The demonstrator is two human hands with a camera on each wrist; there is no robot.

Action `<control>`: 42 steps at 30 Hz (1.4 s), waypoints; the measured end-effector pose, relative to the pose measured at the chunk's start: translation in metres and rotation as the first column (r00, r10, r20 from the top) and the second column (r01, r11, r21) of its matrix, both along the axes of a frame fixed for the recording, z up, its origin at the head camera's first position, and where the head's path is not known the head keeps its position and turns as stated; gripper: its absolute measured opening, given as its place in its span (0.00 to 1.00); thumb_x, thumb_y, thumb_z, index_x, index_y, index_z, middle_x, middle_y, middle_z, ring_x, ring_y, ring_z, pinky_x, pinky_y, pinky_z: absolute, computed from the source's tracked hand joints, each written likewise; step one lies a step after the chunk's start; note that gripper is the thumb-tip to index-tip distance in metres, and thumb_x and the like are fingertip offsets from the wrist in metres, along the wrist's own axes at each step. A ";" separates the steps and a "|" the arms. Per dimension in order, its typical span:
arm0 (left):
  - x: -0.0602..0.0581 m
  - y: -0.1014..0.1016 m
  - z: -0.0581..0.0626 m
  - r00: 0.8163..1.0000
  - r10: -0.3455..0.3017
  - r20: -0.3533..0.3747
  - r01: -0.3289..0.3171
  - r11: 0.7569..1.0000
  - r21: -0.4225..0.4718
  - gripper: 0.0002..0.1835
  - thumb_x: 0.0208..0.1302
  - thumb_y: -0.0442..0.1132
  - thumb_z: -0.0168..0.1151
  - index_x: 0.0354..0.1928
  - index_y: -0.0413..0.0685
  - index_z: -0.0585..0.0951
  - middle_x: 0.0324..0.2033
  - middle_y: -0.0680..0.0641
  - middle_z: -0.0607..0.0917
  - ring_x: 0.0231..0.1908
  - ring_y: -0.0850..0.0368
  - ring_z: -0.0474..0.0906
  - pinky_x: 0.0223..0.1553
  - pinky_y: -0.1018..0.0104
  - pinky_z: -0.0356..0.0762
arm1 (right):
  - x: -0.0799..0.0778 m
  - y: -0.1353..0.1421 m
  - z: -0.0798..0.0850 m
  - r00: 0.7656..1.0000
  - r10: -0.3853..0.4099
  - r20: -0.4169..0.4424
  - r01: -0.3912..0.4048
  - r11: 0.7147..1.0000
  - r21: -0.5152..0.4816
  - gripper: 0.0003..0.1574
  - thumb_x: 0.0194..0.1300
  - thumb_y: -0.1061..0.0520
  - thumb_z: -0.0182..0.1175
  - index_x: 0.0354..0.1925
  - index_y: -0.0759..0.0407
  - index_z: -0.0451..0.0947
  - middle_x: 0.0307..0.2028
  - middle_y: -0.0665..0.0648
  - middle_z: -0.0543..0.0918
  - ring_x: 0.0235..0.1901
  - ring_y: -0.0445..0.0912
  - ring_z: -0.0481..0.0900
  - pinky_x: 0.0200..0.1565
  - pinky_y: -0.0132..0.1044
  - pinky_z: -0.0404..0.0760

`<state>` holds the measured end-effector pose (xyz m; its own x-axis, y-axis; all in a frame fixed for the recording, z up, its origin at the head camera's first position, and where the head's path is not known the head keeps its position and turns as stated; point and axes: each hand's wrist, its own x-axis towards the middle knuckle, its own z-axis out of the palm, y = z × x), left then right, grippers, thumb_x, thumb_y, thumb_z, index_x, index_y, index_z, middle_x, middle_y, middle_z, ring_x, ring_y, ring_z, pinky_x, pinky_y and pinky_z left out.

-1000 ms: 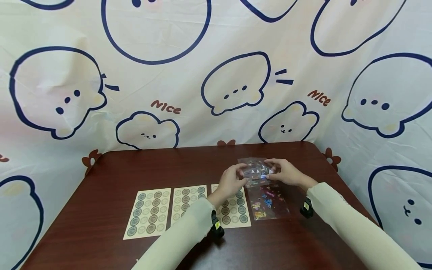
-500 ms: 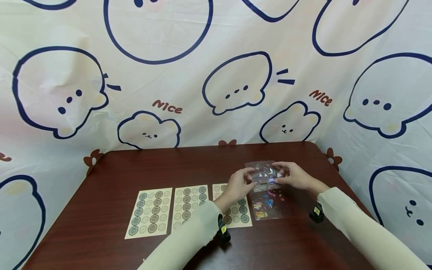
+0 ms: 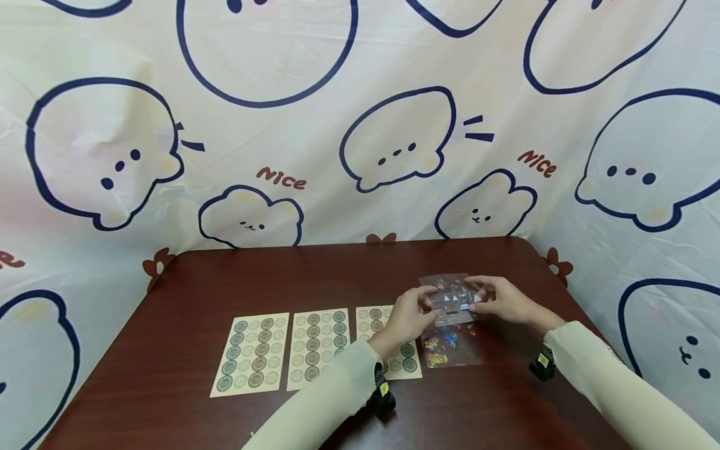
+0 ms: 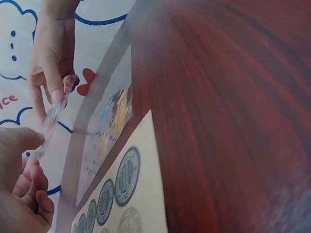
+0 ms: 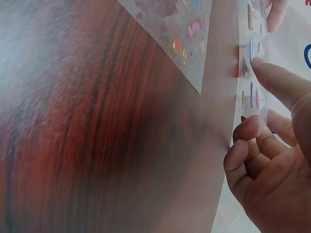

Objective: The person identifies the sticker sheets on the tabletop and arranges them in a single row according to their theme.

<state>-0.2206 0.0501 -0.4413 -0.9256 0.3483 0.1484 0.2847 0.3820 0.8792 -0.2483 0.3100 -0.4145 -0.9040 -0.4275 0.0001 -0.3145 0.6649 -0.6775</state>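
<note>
A clear sheet of small stickers (image 3: 452, 294) is held up off the table, its near edge overlapping the view of a second sheet. The left hand (image 3: 409, 317) pinches its left edge between thumb and fingers. At the right edge, the right hand (image 3: 509, 303) pinches it the same way; in the right wrist view the thumb presses the sheet's face (image 5: 252, 48). Below lies the second clear sheet (image 3: 464, 354), with colourful stickers, flat on the table. Left of it, partly hidden by the left hand and forearm, is a cream sheet of round stickers (image 3: 413, 373).
Two more cream sheets of round stickers, one at the left (image 3: 247, 356) and one in the middle (image 3: 304, 319), lie in a row on the dark wooden table (image 3: 169, 350). A printed cloth (image 3: 315, 144) hangs behind the table and along its sides.
Both hands have moved right and slightly nearer, carrying the clear sticker sheet along. It now covers more of the lower clear sheet from view. Both hands keep their grip.
</note>
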 end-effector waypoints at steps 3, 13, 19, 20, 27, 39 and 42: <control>0.002 0.004 -0.001 1.000 -0.006 -0.002 0.006 1.000 0.008 0.27 0.62 0.29 0.65 0.65 0.46 0.78 0.38 0.46 0.81 0.17 0.69 0.62 0.20 0.75 0.62 | 0.004 0.004 0.001 1.000 0.007 -0.011 -0.007 1.000 -0.002 0.38 0.64 0.58 0.69 0.67 0.71 0.69 0.33 0.57 0.82 0.27 0.40 0.73 0.28 0.32 0.76; 0.006 0.018 -0.002 0.999 -0.026 -0.022 0.025 0.998 -0.052 0.26 0.63 0.32 0.68 0.64 0.48 0.78 0.36 0.48 0.81 0.20 0.69 0.62 0.26 0.76 0.63 | 0.011 0.018 -0.001 1.000 -0.019 -0.013 0.020 0.998 0.066 0.38 0.64 0.56 0.69 0.68 0.70 0.69 0.33 0.55 0.82 0.29 0.39 0.73 0.30 0.32 0.76; 0.012 0.023 0.001 0.999 -0.043 -0.018 0.042 0.997 -0.059 0.26 0.63 0.33 0.69 0.64 0.48 0.79 0.36 0.48 0.82 0.21 0.69 0.63 0.27 0.75 0.63 | 0.016 0.024 -0.003 0.999 -0.033 -0.008 0.033 0.997 0.076 0.39 0.64 0.56 0.70 0.67 0.70 0.70 0.33 0.55 0.81 0.29 0.39 0.73 0.30 0.32 0.76; 0.012 0.024 0.002 0.999 -0.044 -0.015 0.043 0.997 -0.062 0.26 0.63 0.33 0.69 0.64 0.48 0.79 0.36 0.49 0.82 0.22 0.69 0.63 0.27 0.75 0.64 | 0.017 0.025 -0.003 0.999 -0.035 -0.001 0.035 0.997 0.073 0.39 0.64 0.56 0.70 0.67 0.70 0.69 0.33 0.55 0.81 0.29 0.39 0.73 0.30 0.32 0.75; 0.013 0.030 -0.001 0.999 -0.037 -0.018 0.035 0.995 -0.091 0.26 0.63 0.34 0.69 0.64 0.50 0.79 0.34 0.54 0.82 0.26 0.71 0.68 0.31 0.76 0.68 | 0.021 0.031 -0.004 0.999 -0.039 0.008 0.038 0.997 0.069 0.38 0.64 0.56 0.70 0.67 0.70 0.70 0.34 0.56 0.80 0.28 0.39 0.71 0.28 0.33 0.74; 0.015 0.040 -0.006 0.997 -0.057 -0.057 0.050 0.992 -0.115 0.26 0.60 0.34 0.71 0.62 0.50 0.80 0.34 0.54 0.83 0.30 0.68 0.77 0.34 0.79 0.70 | 0.026 0.039 -0.004 0.999 -0.030 0.024 0.027 0.994 0.102 0.39 0.64 0.54 0.70 0.67 0.71 0.70 0.37 0.56 0.83 0.31 0.37 0.73 0.30 0.32 0.75; 0.017 0.041 -0.006 0.997 -0.067 -0.046 0.062 0.993 -0.103 0.26 0.61 0.33 0.70 0.63 0.50 0.80 0.34 0.54 0.83 0.32 0.66 0.79 0.34 0.79 0.71 | 0.028 0.041 -0.005 0.999 -0.041 0.031 0.038 0.994 0.106 0.39 0.64 0.54 0.70 0.67 0.71 0.70 0.37 0.56 0.82 0.30 0.38 0.73 0.29 0.32 0.76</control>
